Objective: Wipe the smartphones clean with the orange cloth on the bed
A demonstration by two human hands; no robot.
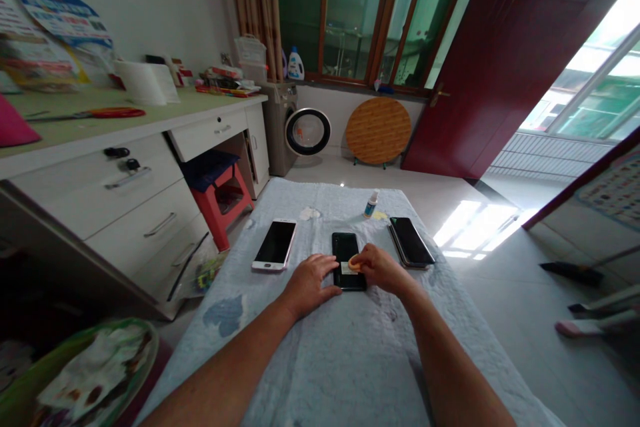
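Note:
A black smartphone [345, 243] lies flat on the light blue cloth, with a pale patch on its lower half. My left hand [311, 285] rests at its left edge, fingertips touching the side and thumb apart near the bottom corner. Pinched in my right hand [381, 268] is a small orange pad [354, 263], pressed against the phone over the pale patch; my fingers partly cover it. To the left lies a white-framed phone [275, 244], screen up. On the right, a dark phone [411, 241] rests on another device. Behind them stands a small spray bottle [371, 204].
The blue cloth [320, 373] covers the table. At left are a white drawer desk [135, 213], a red stool [220, 210] and a bin [150, 340] with waste. Farther back are a washing machine [277, 127] with its door open and a round wooden board [379, 130].

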